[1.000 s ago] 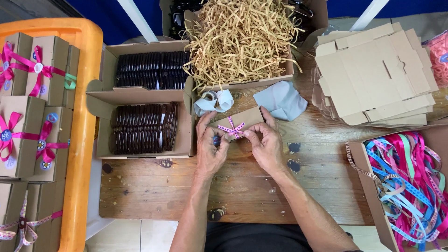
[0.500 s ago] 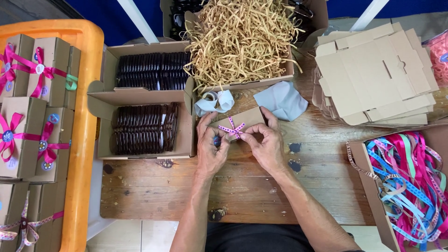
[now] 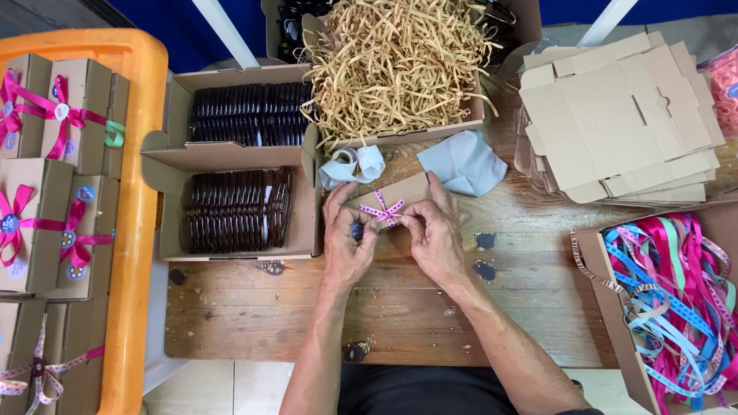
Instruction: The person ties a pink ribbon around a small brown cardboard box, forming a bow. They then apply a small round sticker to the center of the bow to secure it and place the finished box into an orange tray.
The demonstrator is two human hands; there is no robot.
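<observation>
A small brown cardboard box [image 3: 393, 194] lies on the wooden table [image 3: 400, 307] in front of me, tied with a pink dotted ribbon [image 3: 382, 210] knotted on its top. My left hand [image 3: 345, 238] grips the box's near left corner, with a small blue round thing under its fingers. My right hand [image 3: 434, 234] holds the right side, its thumb and forefinger pinching the ribbon at the knot.
Two open boxes of dark round discs [image 3: 238, 209] stand to the left, a box of tan paper shred [image 3: 396, 58] behind. Flat cardboard blanks [image 3: 623, 115] are stacked right, a ribbon box [image 3: 676, 300] at near right. An orange crate [image 3: 142, 154] holds tied boxes. A blue cloth [image 3: 465, 163] and a tape roll [image 3: 350, 163] lie by the box.
</observation>
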